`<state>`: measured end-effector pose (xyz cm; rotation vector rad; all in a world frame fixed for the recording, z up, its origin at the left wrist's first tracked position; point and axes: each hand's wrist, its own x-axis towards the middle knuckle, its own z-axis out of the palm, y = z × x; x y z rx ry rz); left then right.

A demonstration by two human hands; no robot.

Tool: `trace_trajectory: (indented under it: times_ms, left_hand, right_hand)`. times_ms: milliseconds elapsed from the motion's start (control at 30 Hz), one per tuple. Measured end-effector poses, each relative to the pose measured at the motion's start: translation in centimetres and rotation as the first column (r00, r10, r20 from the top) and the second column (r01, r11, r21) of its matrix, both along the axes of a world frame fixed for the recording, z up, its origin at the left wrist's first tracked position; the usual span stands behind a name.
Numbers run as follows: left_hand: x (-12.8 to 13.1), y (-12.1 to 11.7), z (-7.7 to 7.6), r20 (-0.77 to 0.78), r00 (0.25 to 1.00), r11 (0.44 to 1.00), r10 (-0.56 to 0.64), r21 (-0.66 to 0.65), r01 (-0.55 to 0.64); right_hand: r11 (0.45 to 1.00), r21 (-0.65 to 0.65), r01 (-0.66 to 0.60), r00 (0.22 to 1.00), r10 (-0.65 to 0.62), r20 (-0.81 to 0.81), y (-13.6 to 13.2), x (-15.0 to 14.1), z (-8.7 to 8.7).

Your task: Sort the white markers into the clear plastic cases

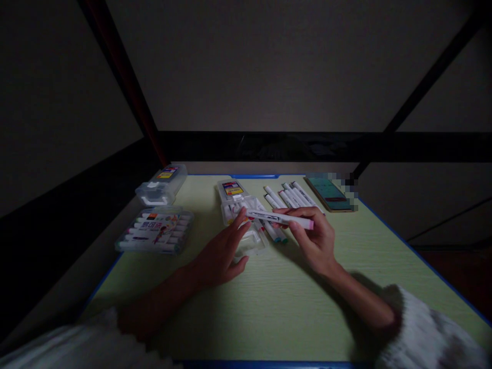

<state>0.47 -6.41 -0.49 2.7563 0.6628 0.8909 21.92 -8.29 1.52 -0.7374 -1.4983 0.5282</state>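
Note:
A white marker pen (280, 218) with a pink end lies nearly level in my right hand (315, 238), pinched between thumb and fingers. My left hand (223, 251) is open, fingers apart, its fingertips close to the pen's left end; whether they touch it I cannot tell. Behind the hands, a clear plastic marker case (232, 189) with a yellow and blue label stands opened, several markers in and across it. Its clear tray-like part (251, 245) shows between my hands. Beyond my right hand, several white markers (294, 195) lie side by side, partly hidden by the fingers.
On the left sit a clear case full of markers (156, 230) and, behind it, another clear case (163, 184). A phone (328, 193) lies at the back right. The pale green table (246, 318) has blue edges, with a wall behind it.

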Motion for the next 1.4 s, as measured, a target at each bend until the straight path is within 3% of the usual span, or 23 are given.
trace_trajectory:
  times_ms: [700, 1400]
  left_hand:
    - [0.1, 0.1, -0.4, 0.007, 1.000, 0.998, 0.026, -0.050, -0.026]
    - [0.1, -0.2, -0.1, -0.009, 0.999, 0.999, 0.030, -0.034, -0.031]
  right_hand:
    - [0.995, 0.099, -0.020, 0.953, -0.011, 0.302, -0.1, -0.5, 0.0]
    - [0.985, 0.125, -0.118, 0.921, 0.062, 0.385, 0.0, -0.7, -1.0]
